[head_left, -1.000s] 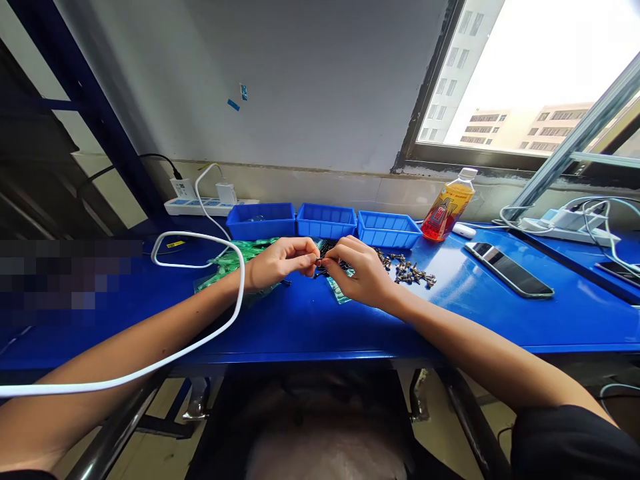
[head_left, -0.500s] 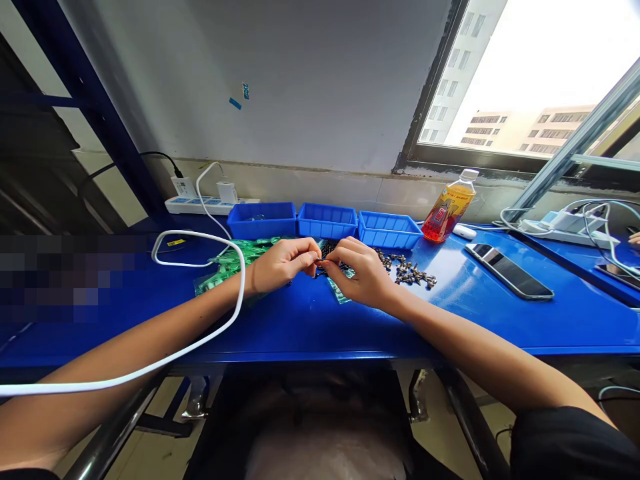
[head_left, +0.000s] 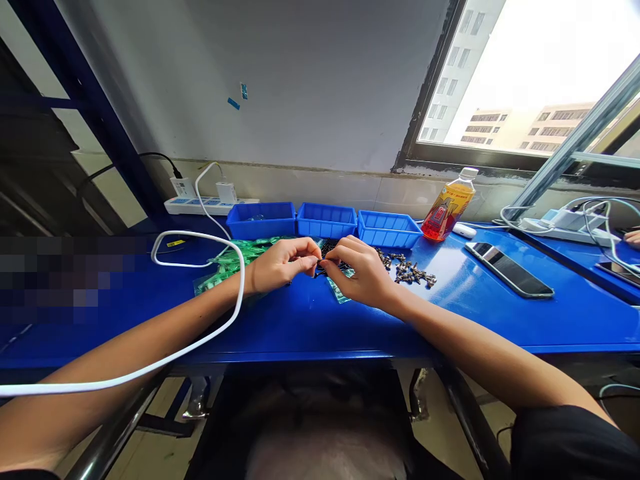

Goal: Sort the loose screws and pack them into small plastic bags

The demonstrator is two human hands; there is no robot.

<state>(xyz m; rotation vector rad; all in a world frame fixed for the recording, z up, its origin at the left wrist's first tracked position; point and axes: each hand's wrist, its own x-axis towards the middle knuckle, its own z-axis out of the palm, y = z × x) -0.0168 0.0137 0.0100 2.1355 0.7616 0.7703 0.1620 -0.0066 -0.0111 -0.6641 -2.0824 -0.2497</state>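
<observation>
My left hand (head_left: 283, 265) and my right hand (head_left: 361, 272) meet fingertip to fingertip above the blue table. Both are closed in a pinch on a small dark piece (head_left: 320, 261), mostly covered by the fingers; its exact kind cannot be made out. Green plastic packets (head_left: 227, 265) lie behind and left of my left hand. Under my right hand is a small light-green packet (head_left: 340, 290). Loose, screw-like metal parts (head_left: 413, 272) are spread to the right of that hand, and some darker small parts are partly hidden behind the fingers.
Three blue bins (head_left: 327, 220) line the back of the table (head_left: 310, 333). Further right are a drink bottle (head_left: 449, 203), a phone (head_left: 510, 270) and a power strip (head_left: 565, 230). A white cable (head_left: 243, 280) loops over my left forearm. Another person's hand (head_left: 633, 238) shows at the right edge.
Both hands keep the same pinch in nearly the same place, with only slight finger movement. The view has shifted very slightly.
</observation>
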